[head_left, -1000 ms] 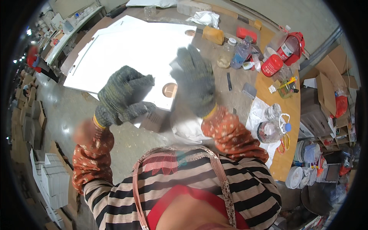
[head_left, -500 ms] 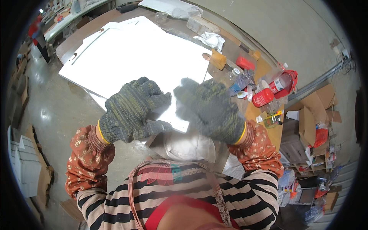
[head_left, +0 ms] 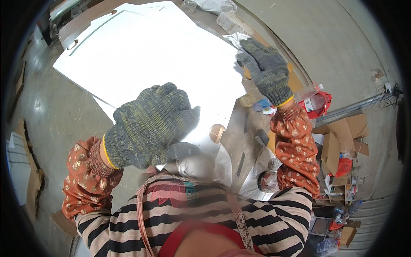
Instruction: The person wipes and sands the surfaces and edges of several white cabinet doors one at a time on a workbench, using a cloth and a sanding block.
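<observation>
Both my hands wear dark grey-green knitted gloves with yellow cuffs. My left hand [head_left: 150, 126] is at the near edge of a white panel [head_left: 145, 55], fingers bent over it and thumb apart below; its grip is partly hidden. A half-round brown cutout [head_left: 217, 133] shows at the panel's near right corner. Away to the right, my right hand [head_left: 267, 68] reaches out with stretched fingers. Its fingertips are at a crumpled white cloth [head_left: 236, 39], and a yellow block [head_left: 247, 73] is partly covered below them. Whether they touch the cloth, I cannot tell.
The panel lies over other white boards on a brown table [head_left: 252, 122]. A pale block [head_left: 233, 23] stands behind the cloth. Bottles and a red container [head_left: 323, 105] are right of my right forearm. Cardboard boxes [head_left: 329, 150] stand farther right, and a wall rises behind.
My right hand has moved from beside my left hand up and right to the cloth. My left hand stays at the panel's edge. The view has shifted, and the panel's near right cutout shows lower.
</observation>
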The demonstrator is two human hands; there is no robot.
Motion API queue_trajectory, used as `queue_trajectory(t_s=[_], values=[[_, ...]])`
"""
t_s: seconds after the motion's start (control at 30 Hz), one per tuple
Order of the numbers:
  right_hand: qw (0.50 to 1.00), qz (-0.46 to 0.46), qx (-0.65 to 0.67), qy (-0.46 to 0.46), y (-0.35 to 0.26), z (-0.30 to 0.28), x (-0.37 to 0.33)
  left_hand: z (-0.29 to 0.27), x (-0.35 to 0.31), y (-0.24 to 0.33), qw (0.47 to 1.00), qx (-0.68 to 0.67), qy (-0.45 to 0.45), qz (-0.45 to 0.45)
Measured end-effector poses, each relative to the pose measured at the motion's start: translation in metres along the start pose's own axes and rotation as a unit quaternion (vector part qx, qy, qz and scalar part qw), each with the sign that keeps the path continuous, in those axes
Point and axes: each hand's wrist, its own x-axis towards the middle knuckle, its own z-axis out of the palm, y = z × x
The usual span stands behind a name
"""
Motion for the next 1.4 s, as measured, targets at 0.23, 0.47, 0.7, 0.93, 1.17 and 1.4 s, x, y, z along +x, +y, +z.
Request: queue_trajectory(t_s=[0.23, 0.47, 0.7, 0.93, 1.17, 1.4], values=[[0.94, -0.013, -0.047, -0.338, -0.059, -0.038, 0.051, 0.006, -0.008, 0.0, 0.999, -0.008, 0.043, -0.027], [0.979, -0.03, 0.007, -0.2, -0.023, -0.016, 0.042, 0.009, -0.007, -0.003, 0.999, -0.029, 0.039, -0.017], [0.961, -0.108, 0.045, -0.251, -0.075, -0.05, 0.059, 0.003, -0.006, -0.003, 0.999, 0.002, 0.01, -0.033], [0.909, -0.049, -0.046, -0.411, -0.049, -0.033, 0.079, 0.003, -0.005, 0.005, 0.998, 0.012, 0.001, -0.063], [0.958, -0.12, 0.074, -0.252, -0.082, -0.054, 0.063, 0.006, -0.011, 0.008, 0.997, 0.003, 0.043, -0.07], [0.937, -0.096, 0.031, -0.335, -0.099, -0.063, 0.067, 0.016, -0.01, -0.001, 0.997, -0.003, 0.062, -0.038]])
